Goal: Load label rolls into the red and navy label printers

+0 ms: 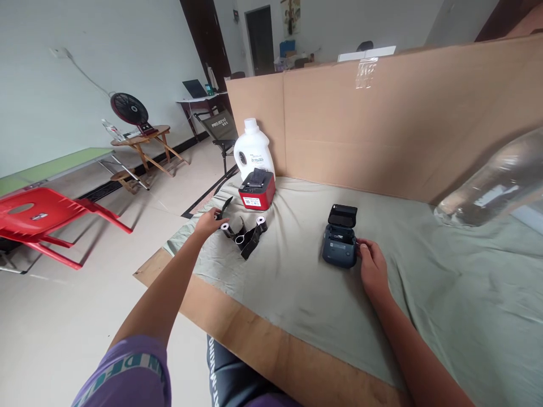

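Observation:
My left hand (pixel 207 223) reaches to the left side of the cloth, its fingers closed on a small roll with a loose black strip (pixel 225 207) standing up from it. Right beside it lie several more small rolls with black strips (pixel 251 242) and white cores, partly unwound. At the right, a dark blue portable label printer (pixel 339 253) rests on the cloth with its lid (pixel 343 215) raised. The fingers of my right hand (pixel 373 263) are at the printer's right side; the fingertips are partly hidden, and what they grip is too small to make out.
Behind the rolls stand a red and black printer (pixel 257 191) and a white jug (pixel 253 146). A cardboard wall (pixel 331 124) closes off the back. A plastic-wrapped bundle (pixel 492 181) lies at the right. Left of the table is a red chair (pixel 42 217) on the floor.

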`<action>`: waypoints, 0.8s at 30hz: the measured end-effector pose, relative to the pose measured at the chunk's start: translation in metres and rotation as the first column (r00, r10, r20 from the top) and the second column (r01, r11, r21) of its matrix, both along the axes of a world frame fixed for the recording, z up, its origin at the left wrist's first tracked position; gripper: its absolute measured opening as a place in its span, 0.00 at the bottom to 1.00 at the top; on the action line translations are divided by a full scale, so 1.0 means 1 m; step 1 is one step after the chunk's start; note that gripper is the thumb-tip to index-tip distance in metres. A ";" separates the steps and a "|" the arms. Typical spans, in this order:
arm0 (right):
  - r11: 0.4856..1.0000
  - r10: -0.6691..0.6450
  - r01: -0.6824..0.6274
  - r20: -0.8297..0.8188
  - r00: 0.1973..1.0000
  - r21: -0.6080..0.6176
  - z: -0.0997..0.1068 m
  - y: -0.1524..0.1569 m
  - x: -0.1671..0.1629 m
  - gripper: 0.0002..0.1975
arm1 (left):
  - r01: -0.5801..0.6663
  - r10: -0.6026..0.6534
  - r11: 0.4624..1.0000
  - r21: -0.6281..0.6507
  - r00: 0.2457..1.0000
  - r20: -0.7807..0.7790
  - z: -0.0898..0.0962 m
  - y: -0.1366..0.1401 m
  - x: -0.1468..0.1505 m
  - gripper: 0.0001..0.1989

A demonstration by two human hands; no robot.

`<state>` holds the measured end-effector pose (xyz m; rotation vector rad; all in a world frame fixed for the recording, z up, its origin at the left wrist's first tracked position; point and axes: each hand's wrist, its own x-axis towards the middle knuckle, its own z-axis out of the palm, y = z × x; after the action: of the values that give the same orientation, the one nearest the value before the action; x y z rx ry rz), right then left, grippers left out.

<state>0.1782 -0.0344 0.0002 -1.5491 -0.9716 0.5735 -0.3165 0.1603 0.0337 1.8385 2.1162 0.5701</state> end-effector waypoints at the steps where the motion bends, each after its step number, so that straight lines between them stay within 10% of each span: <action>1: 1.000 0.000 0.000 0.002 1.000 0.002 0.000 0.000 0.000 0.20 | 0.019 -0.022 0.999 0.046 0.998 0.066 -0.006 -0.004 -0.003 0.30; 8: 1.000 -0.001 0.001 -0.002 1.000 -0.006 -0.003 0.001 0.002 0.21 | -0.029 -0.113 0.961 0.276 0.868 0.484 -0.039 -0.026 -0.008 0.27; 24: 1.000 0.001 -0.001 -0.022 1.000 0.004 -0.005 0.001 0.003 0.19 | -0.197 0.086 0.941 0.277 0.926 0.366 -0.036 -0.037 -0.010 0.23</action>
<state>0.1813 -0.0332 -0.0044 -1.5355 -0.9565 0.5882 -0.3261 0.1235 -0.0019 1.5786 2.0106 1.2299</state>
